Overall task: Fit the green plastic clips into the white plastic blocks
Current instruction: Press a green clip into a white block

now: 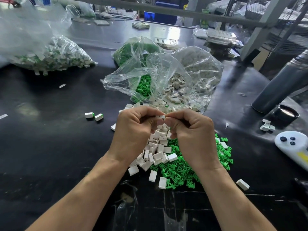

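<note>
My left hand (133, 130) and my right hand (193, 135) meet above the middle of the black table, fingers curled. Between their fingertips they pinch one small white block (161, 116); any green clip in it is hidden. Under the hands lies a heap of loose white blocks (158, 147), and beside it to the right a heap of green clips (180, 170). Two blocks with green ends showing (94, 115) lie to the left of my hands.
An open clear bag of white blocks (191, 80) and one of green clips (141, 87) lie behind the heaps. A bag of assembled pieces (55, 55) sits far left. At the right are a grey tube (280, 85), a black cup (286, 114) and a white controller (291, 144).
</note>
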A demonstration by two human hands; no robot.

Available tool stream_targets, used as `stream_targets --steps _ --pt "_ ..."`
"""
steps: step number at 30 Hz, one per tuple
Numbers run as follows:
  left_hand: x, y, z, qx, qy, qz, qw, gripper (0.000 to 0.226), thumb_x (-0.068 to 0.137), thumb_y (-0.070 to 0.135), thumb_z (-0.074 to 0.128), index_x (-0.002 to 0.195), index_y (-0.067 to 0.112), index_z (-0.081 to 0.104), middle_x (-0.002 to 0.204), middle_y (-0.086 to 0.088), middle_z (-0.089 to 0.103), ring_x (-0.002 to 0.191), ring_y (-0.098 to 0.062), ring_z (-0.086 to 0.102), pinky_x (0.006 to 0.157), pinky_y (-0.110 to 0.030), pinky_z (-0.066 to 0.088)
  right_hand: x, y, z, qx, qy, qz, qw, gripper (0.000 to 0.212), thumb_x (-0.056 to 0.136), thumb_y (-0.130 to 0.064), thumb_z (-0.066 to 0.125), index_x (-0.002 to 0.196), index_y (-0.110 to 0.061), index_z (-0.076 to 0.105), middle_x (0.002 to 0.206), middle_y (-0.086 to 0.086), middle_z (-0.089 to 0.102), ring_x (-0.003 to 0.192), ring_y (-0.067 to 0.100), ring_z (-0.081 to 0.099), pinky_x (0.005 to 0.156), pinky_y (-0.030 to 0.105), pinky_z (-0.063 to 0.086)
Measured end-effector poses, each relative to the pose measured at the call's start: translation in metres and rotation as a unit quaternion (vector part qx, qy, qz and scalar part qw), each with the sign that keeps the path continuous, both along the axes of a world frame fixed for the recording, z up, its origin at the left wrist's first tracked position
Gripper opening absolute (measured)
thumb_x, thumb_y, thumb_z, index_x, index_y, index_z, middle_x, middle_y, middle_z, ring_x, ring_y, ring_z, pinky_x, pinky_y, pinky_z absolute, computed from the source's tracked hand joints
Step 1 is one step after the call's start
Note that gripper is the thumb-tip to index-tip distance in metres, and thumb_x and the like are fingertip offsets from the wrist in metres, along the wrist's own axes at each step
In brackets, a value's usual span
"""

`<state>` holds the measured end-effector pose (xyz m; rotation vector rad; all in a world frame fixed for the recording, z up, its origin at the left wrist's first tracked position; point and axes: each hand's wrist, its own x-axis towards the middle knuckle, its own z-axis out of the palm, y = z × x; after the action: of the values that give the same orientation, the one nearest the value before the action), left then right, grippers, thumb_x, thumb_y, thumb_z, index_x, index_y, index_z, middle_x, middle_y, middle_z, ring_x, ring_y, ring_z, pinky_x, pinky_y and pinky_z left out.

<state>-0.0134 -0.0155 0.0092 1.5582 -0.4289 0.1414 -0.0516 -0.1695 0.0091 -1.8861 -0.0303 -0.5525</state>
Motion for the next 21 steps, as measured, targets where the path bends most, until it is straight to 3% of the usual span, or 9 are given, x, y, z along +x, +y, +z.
stream_targets --steps 3,7,9,14,18,21 --pt "0.002 -0.001 0.001 -0.032 0.021 -0.008 0.999 0.026 0.087 -0.011 0.072 0.088 0.015 0.078 0.071 0.001 0.075 0.06 -0.009 0.062 0.059 -0.024 0.056 0.001 -0.001 0.001 0.073 0.003 0.028 0.997 0.016 0.09 -0.001 0.075 0.095 -0.016 0.079 0.078 -0.002 0.077 0.061 0.013 0.068 0.059 0.028 0.059" --pt "0.007 0.001 -0.001 -0.048 0.049 -0.008 0.998 0.013 0.089 -0.001 0.074 0.093 0.011 0.077 0.075 -0.004 0.074 0.064 -0.013 0.061 0.06 -0.025 0.055 0.002 -0.003 0.003 0.116 0.016 0.048 0.992 0.016 0.095 -0.002 0.069 0.102 -0.013 0.078 0.086 0.006 0.077 0.068 0.017 0.069 0.067 0.033 0.063" --pt "0.008 0.003 -0.002 -0.047 0.05 -0.01 0.998 0.011 0.089 0.003 0.075 0.094 0.014 0.077 0.079 -0.002 0.075 0.068 -0.013 0.063 0.062 -0.024 0.055 0.002 -0.005 0.004 0.156 0.043 0.065 0.985 0.013 0.1 -0.012 0.065 0.102 -0.009 0.077 0.087 0.008 0.077 0.069 0.017 0.069 0.066 0.034 0.063" --pt "0.004 -0.001 -0.002 -0.03 0.034 -0.025 0.999 0.011 0.087 0.006 0.077 0.093 0.016 0.077 0.1 -0.005 0.075 0.087 -0.018 0.072 0.081 -0.03 0.059 0.001 0.003 0.006 0.222 0.109 0.131 0.96 0.056 0.107 -0.049 0.043 0.092 -0.006 0.075 0.082 0.012 0.073 0.063 0.022 0.061 0.047 0.033 0.05" --pt "-0.002 -0.008 -0.001 -0.044 0.04 -0.052 0.997 0.003 0.088 0.007 0.076 0.09 0.009 0.077 0.111 -0.006 0.068 0.065 -0.02 0.066 0.063 -0.033 0.058 0.001 0.016 0.005 0.248 0.142 0.134 0.949 0.071 0.102 -0.066 0.035 0.066 -0.018 0.073 0.067 0.013 0.067 0.052 0.023 0.054 0.043 0.031 0.04" --pt "-0.005 -0.013 -0.001 -0.064 0.052 -0.07 0.994 0.007 0.087 0.011 0.076 0.093 0.006 0.075 0.103 -0.017 0.07 0.063 -0.026 0.065 0.061 -0.037 0.058 0.0 0.021 0.006 0.267 0.154 0.084 0.948 0.068 0.097 -0.068 0.037 0.059 -0.021 0.069 0.057 0.005 0.06 0.046 0.016 0.049 0.039 0.026 0.036"
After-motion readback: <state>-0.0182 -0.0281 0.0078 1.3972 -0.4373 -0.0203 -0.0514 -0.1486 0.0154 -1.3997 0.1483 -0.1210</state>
